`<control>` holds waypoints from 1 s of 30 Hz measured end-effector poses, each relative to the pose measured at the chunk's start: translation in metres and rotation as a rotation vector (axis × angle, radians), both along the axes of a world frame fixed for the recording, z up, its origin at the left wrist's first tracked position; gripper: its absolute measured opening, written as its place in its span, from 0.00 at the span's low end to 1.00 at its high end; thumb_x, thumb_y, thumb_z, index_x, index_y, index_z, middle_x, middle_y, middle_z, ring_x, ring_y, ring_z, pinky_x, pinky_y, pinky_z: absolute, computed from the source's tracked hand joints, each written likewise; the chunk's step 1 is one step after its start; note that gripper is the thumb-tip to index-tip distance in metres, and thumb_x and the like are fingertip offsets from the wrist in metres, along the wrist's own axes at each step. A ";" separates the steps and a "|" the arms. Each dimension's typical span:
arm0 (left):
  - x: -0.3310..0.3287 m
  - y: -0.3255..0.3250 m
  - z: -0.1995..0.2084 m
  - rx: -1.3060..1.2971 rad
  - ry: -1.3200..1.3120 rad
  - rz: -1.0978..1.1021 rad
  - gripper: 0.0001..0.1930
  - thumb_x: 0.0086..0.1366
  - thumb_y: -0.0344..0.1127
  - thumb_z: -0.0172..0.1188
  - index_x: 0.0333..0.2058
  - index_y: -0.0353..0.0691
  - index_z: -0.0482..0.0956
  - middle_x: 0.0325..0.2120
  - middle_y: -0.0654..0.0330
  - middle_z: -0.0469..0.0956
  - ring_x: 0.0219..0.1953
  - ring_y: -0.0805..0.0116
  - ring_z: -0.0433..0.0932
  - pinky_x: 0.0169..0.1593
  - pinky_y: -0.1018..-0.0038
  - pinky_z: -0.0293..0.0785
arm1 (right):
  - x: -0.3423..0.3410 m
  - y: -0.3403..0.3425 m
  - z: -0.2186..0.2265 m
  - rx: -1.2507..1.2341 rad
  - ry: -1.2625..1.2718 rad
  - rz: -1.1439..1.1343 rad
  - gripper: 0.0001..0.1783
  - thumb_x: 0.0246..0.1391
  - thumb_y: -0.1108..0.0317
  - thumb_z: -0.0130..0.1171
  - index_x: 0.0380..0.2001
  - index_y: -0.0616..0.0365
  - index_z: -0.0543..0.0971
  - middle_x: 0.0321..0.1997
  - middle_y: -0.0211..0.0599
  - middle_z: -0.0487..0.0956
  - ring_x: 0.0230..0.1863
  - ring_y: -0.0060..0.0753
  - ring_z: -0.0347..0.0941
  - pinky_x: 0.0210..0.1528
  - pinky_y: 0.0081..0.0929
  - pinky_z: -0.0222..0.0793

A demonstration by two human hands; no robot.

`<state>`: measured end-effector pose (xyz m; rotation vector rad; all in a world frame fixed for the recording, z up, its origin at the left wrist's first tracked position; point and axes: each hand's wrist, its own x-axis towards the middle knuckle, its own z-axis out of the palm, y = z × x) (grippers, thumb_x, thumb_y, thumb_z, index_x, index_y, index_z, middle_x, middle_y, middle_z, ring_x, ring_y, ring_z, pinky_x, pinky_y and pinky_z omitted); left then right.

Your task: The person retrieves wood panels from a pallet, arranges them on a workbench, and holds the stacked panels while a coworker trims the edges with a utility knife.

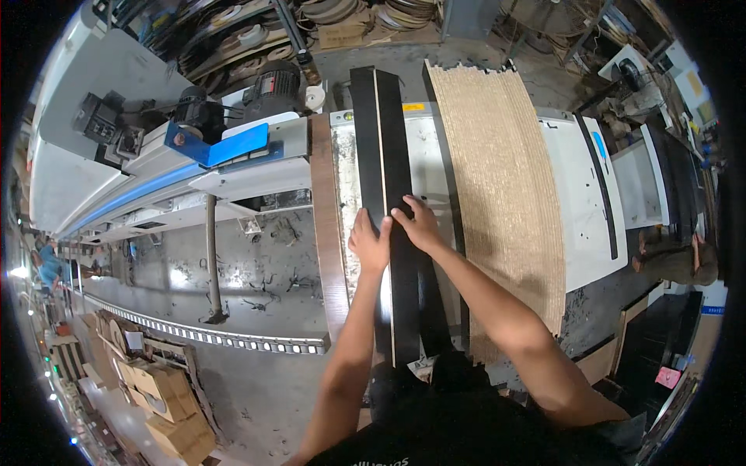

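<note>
Nearest, at the bench's near edge, the person's forearms are reaching forward, and the near ends of two long black strips are coming close to the dark clothing. Farther in, the left hand is resting spread on the left-hand strip, its thumb pointing toward a pale line running between the pair; the right hand is lying with fingers parted and slightly curled on the right-hand strip, and neither hand is visibly pinching anything. The strips are lying lengthwise near the left edge of the white bench, between a brown board along that edge and a tall stack of tan pieces. Uneven pressure from the two hands could be shifting one strip against the other; a hard push to the right could be knocking the stack askew. Farthest off, the strips' ends are overhanging the bench's far edge, so heavy pressing out there could be tipping them.
</note>
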<state>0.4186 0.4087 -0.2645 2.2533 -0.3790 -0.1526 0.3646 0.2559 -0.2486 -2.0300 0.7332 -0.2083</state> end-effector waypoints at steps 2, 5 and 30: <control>0.001 0.001 -0.007 0.031 0.089 0.108 0.41 0.76 0.62 0.59 0.75 0.36 0.67 0.69 0.39 0.74 0.73 0.39 0.69 0.74 0.39 0.54 | 0.000 0.007 0.006 -0.110 0.128 0.010 0.56 0.57 0.32 0.73 0.74 0.66 0.70 0.80 0.62 0.66 0.81 0.62 0.61 0.83 0.52 0.55; 0.003 0.000 -0.015 0.101 0.048 0.183 0.33 0.78 0.54 0.60 0.71 0.37 0.72 0.62 0.40 0.80 0.62 0.38 0.79 0.67 0.40 0.62 | -0.002 0.017 0.004 -0.232 0.259 0.055 0.63 0.56 0.31 0.74 0.79 0.65 0.60 0.82 0.64 0.60 0.83 0.66 0.54 0.83 0.58 0.51; -0.071 0.024 0.026 0.076 -0.218 0.109 0.33 0.69 0.42 0.71 0.66 0.29 0.72 0.58 0.38 0.77 0.60 0.35 0.75 0.62 0.44 0.71 | -0.018 0.006 -0.001 -0.120 0.168 -0.259 0.65 0.44 0.60 0.87 0.80 0.65 0.58 0.79 0.64 0.65 0.80 0.68 0.61 0.82 0.58 0.57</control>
